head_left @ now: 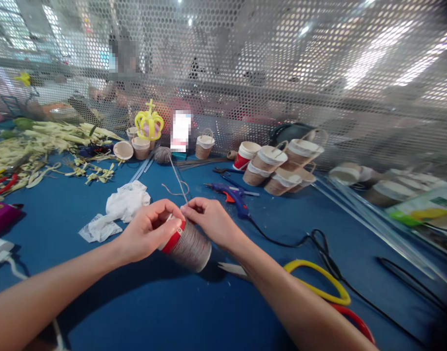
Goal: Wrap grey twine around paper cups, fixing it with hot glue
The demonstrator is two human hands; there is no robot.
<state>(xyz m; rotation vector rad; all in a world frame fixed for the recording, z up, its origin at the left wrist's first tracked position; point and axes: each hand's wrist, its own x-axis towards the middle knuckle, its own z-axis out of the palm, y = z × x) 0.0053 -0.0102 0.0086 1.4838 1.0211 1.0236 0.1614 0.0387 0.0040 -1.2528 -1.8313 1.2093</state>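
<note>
A red paper cup (pixel 190 248), mostly wound with grey yarn, lies tilted on its side in the air above the table. My left hand (pixel 150 231) grips it by the red band that shows near one end. With thumb and fingers pinched together, my right hand (pixel 209 217) holds the grey yarn strand (pixel 177 175) at the cup's upper side. From there the strand runs back to a grey yarn ball (pixel 162 155). Scissors (pixel 316 282) with one yellow and one red handle lie partly under my right forearm.
A blue glue gun (pixel 231 195) with a black cord lies beyond my right hand. Several twine-wrapped cups (pixel 271 161) are stacked at the back right, near clear glue sticks (pixel 380 226). Crumpled white cloth (pixel 126 202) and dried plant strips (pixel 51 141) lie left. Perforated metal mesh (pixel 223 58) closes the back.
</note>
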